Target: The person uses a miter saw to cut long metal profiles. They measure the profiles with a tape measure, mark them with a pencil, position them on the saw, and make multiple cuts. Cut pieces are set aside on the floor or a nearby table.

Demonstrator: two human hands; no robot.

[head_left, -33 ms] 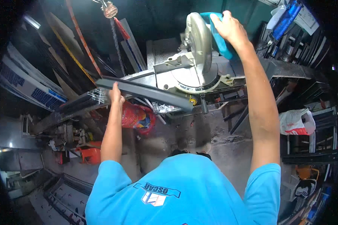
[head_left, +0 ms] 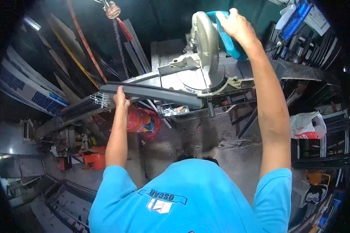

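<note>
My left hand (head_left: 121, 97) is closed around a dark grey metal profile (head_left: 159, 95), gripping it near its left end. The profile slants down to the right, in front of the saw's base. My right hand (head_left: 237, 26) is wrapped round the teal handle (head_left: 229, 40) of a miter saw (head_left: 206, 46). The saw's head is raised, with its pale blade guard above the round metal table (head_left: 188, 80). From this angle the profile's far end hangs past the front edge of the bench. Part of the right hand's fingers is hidden behind the handle.
Long profiles (head_left: 76, 58) lean against the wall at the back left. A red printed sack (head_left: 142, 120) stands below the bench. At the right are a white and red bag (head_left: 308, 126) and a rack of dark profiles (head_left: 324, 149). An orange-red plastic piece (head_left: 92, 160) lies at the left.
The grey profile has shifted very slightly to the right with my left hand, covering the yellow knob. My right hand and the saw handle have risen a touch.
</note>
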